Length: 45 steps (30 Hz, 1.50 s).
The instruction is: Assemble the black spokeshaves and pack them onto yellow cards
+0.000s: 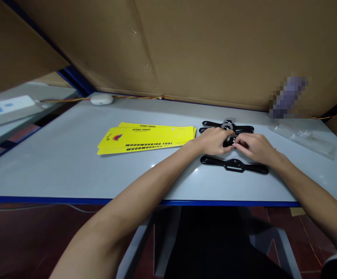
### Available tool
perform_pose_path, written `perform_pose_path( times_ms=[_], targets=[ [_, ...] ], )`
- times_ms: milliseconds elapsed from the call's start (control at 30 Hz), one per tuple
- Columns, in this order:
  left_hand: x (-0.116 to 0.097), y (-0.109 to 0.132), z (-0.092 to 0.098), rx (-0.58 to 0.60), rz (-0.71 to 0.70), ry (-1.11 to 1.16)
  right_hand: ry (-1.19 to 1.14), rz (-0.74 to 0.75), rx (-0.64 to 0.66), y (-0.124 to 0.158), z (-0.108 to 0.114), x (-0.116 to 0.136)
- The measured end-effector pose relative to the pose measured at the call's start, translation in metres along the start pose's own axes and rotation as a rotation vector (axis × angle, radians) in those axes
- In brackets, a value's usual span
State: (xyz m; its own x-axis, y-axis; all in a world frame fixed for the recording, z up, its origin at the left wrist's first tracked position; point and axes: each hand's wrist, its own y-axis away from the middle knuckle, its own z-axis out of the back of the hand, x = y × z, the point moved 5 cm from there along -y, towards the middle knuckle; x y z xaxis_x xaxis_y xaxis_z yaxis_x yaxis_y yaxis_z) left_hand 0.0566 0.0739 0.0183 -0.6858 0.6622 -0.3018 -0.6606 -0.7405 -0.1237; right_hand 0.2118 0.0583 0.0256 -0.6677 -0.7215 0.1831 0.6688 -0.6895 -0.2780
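Observation:
My left hand (215, 140) is closed around a black spokeshave (229, 141), whose middle shows between my two hands. My right hand (255, 147) is closed too, thumb and fingertips pinched at the middle of the same spokeshave; a small shiny part shows at the fingertips, too small to name. Nearer the table's front edge lies a black spokeshave body (234, 166) with an open slot in its middle. Just behind my hands, other black spokeshaves (228, 124) lie side by side, the nearer one partly hidden by my fingers. Grey metal parts show at their middle.
Yellow printed cards (151, 137) overlap left of my hands. Clear plastic packaging (305, 139) lies at the right, below a blurred-out purple shape (289, 97). A white rounded object (101, 99) and thin cables sit along the back. Cardboard walls (185, 50) enclose the grey table (69, 166).

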Motion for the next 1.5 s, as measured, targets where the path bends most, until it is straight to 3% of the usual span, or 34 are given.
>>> perform_pose_path(
  times_ms=[200, 333, 667, 867, 1133, 1500],
  targets=[
    [0.0, 0.001, 0.001, -0.001, -0.001, -0.01, -0.048, 0.06, -0.075, 0.0, 0.003, -0.001],
    [-0.001, 0.001, 0.001, -0.001, -0.007, -0.004, -0.075, -0.011, -0.153, -0.002, 0.001, -0.006],
    [-0.002, 0.0, 0.002, 0.002, 0.009, -0.001, -0.066, -0.086, -0.115, -0.01, -0.005, -0.001],
    [0.0, 0.001, 0.001, -0.003, 0.002, 0.002, -0.218, -0.219, -0.127, -0.009, -0.006, -0.008],
    [-0.001, 0.001, 0.001, 0.016, 0.015, -0.002, -0.221, -0.119, -0.136, -0.007, 0.002, -0.007],
    [-0.002, 0.0, 0.002, 0.013, -0.001, 0.005, -0.065, 0.0, -0.04, 0.0, 0.009, -0.006]
  ],
)
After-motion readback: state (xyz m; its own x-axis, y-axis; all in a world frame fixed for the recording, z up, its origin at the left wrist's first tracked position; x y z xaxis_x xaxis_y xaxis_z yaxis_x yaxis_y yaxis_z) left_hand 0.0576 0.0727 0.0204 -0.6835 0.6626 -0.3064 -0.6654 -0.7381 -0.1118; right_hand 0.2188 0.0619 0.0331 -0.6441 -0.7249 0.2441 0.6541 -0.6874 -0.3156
